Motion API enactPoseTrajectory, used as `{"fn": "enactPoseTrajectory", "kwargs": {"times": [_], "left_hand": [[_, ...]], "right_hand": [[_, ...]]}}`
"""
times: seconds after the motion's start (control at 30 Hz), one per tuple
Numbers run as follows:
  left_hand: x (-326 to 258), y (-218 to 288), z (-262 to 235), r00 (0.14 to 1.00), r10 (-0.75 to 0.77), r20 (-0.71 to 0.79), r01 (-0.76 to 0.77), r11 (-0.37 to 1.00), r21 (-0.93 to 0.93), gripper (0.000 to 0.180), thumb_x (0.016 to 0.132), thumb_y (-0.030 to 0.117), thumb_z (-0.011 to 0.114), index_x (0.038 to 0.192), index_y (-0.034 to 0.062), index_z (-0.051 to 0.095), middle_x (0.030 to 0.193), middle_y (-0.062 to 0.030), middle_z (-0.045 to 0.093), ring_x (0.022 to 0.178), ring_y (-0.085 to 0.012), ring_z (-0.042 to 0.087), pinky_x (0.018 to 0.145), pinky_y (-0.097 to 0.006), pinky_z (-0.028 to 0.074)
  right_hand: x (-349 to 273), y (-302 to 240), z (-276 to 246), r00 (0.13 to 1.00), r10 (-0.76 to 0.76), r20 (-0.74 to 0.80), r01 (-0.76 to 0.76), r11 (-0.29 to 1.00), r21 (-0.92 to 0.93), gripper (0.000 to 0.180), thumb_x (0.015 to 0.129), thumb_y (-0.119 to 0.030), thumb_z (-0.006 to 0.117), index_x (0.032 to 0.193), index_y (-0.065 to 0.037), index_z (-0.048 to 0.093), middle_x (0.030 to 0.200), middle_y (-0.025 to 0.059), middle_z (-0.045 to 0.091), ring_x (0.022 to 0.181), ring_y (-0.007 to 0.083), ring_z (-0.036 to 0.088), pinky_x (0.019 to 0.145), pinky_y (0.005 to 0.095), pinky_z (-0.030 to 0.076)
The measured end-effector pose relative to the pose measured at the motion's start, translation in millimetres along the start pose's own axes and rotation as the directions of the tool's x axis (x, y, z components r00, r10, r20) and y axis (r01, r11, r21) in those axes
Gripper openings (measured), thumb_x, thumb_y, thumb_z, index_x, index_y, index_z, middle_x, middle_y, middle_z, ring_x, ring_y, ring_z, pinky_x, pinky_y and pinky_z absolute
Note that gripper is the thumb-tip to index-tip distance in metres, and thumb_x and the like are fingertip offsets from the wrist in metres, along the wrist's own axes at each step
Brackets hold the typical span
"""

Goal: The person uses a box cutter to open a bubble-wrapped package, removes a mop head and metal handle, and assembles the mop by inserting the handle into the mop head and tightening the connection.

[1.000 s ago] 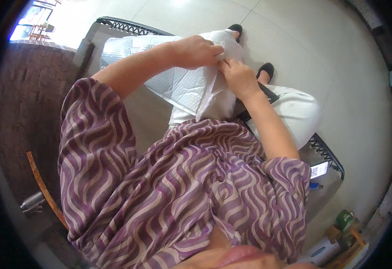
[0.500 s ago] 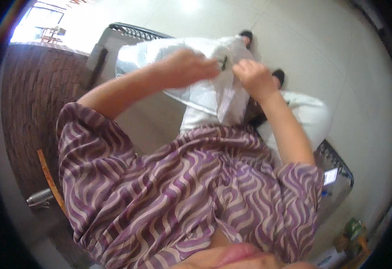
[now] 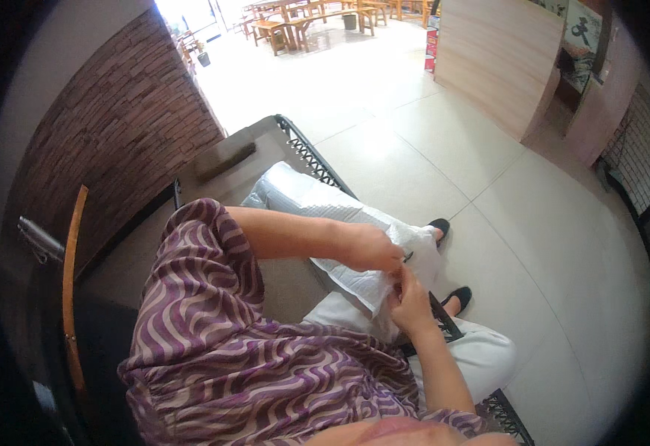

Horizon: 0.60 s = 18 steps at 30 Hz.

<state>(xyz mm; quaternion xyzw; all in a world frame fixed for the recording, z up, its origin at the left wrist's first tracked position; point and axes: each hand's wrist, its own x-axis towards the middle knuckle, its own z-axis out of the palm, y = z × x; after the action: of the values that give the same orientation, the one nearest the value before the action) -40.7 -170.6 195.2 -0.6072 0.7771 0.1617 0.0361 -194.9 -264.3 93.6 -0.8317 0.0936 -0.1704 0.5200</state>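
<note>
Across my lap and over the edge of the folding bed lies a long silvery-white quilted bag or sheet (image 3: pixel 295 192); its kind is not certain. My left hand (image 3: pixel 369 247) is closed at its near end, fingers curled. Close against it, my right hand (image 3: pixel 412 301) pinches the thin, crumpled white material (image 3: pixel 422 241) there. The fingertips of both hands meet or nearly touch. A small dark thing or mark (image 3: pixel 407 257) shows beside the left fingers; I cannot make out what it is. Folds hide part of the grip.
I sit on a grey folding bed (image 3: pixel 265 152) with a dark laced frame. A brick-patterned wall panel (image 3: pixel 117 111) stands to the left, near a curved wooden armrest (image 3: pixel 72 297). Pale floor tiles (image 3: pixel 488 223) lie ahead, with wooden tables and benches (image 3: pixel 288 30) farther off.
The view has swung up and turned, showing more of the room ahead. My hands, apart before with the translucent material raised between them, have come together.
</note>
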Motion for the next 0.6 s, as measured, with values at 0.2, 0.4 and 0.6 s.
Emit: {"fn": "enactPoseTrajectory", "kwargs": {"times": [0.2,0.4,0.6], "left_hand": [[-45,-45,-11,0.992,0.017,-0.128,0.024,0.949,0.315,0.017,0.081,0.006,0.049,0.096,0.0037,0.056,0.097,-0.0132,0.054,0.085,-0.0262,0.055,0.073,-0.034,0.047],[-30,-4,-23,0.995,0.048,-0.091,-0.014,0.939,0.342,0.015,0.071,0.010,0.057,0.086,0.0096,0.059,0.083,-0.0047,0.048,0.076,-0.0192,0.054,0.061,-0.032,0.048],[-35,-5,-19,0.993,0.062,-0.098,-0.022,0.931,0.364,0.011,0.069,0.010,0.057,0.080,0.0106,0.057,0.081,-0.0022,0.049,0.074,-0.0197,0.055,0.058,-0.032,0.048]], "right_hand": [[-4,38,-38,0.954,-0.273,0.123,0.291,0.753,-0.590,0.012,0.074,-0.007,0.053,0.084,-0.001,0.054,0.086,0.0159,0.053,0.083,0.0333,0.053,0.071,0.0399,0.046],[9,-14,-19,0.947,-0.310,-0.080,0.205,0.781,-0.590,0.024,0.074,-0.006,0.051,0.097,-0.003,0.056,0.096,0.0133,0.056,0.095,0.0287,0.053,0.076,0.0370,0.046],[0,-18,-11,0.902,-0.213,0.375,0.345,0.878,-0.332,0.038,0.072,-0.008,0.058,0.109,-0.005,0.053,0.110,0.0131,0.052,0.100,0.0276,0.051,0.085,0.0364,0.042]]}}
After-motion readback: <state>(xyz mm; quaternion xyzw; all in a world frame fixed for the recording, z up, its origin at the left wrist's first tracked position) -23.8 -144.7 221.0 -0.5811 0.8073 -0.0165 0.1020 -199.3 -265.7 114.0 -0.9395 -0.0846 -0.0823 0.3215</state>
